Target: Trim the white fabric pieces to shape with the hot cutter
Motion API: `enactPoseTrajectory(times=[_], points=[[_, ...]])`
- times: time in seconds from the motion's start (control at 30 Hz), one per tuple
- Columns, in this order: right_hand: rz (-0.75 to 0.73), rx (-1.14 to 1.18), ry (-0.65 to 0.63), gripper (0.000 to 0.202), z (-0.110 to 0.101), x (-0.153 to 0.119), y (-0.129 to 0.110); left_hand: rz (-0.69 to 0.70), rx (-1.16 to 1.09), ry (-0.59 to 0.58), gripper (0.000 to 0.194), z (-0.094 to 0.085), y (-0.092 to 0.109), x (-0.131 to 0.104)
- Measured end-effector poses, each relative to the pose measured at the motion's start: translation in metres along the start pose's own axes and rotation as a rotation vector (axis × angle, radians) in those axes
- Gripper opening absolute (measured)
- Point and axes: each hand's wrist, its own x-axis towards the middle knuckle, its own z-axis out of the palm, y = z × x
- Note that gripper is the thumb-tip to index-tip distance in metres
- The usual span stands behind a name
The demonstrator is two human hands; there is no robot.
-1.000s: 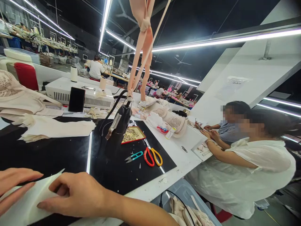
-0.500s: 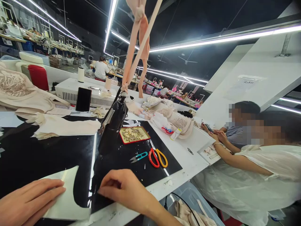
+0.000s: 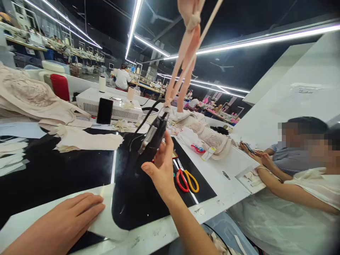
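My right hand (image 3: 160, 164) is spread wide around the black tool (image 3: 153, 140), thumb clear of it; whether my fingers touch it, I can't tell. My left hand (image 3: 71, 216) lies flat on the pale sheet (image 3: 106, 219), probably to keep it from sliding on the mat (image 3: 138, 209). The tool hangs from pink straps (image 3: 193, 22), likely to bear its weight within reach. Scissors (image 3: 180, 171) lie to the right, handles towards me, seemingly for easy grabbing.

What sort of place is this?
Probably a garment workshop: a lace-patterned garment lies at left, a white thread cone stands on a vented box, and workstations line the background.
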Motion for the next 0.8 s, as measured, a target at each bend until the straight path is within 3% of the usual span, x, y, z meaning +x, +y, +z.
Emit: enactPoseTrajectory(times=[0.07,0.13,0.23,0.33,0.53,0.7,0.8], points=[[-0.015,0.052,0.058,0.088,0.012,0.005,-0.003,0.111,-0.015,-0.108,0.055,-0.012,0.011,0.012],[-0.008,0.052,0.146,0.058,0.019,0.007,-0.004,0.057,-0.04,-0.08,0.043,-0.02,0.021,0.024],[-0.009,0.047,0.127,0.035,0.025,0.007,0.0,0.064,-0.03,-0.047,0.026,-0.023,0.031,0.035],[-0.042,0.041,0.07,0.034,0.031,0.007,0.005,0.08,0.011,-0.073,0.021,-0.022,0.036,0.04],[-0.053,0.128,0.076,0.028,0.043,0.005,0.02,0.149,0.048,-0.117,0.019,-0.013,0.035,0.052],[-0.025,0.215,0.076,0.038,0.045,0.005,0.032,0.162,0.091,-0.124,0.019,-0.006,0.032,0.054],[-0.019,0.269,0.061,0.04,0.046,0.006,0.036,0.151,0.093,-0.039,0.019,-0.006,0.032,0.051]])
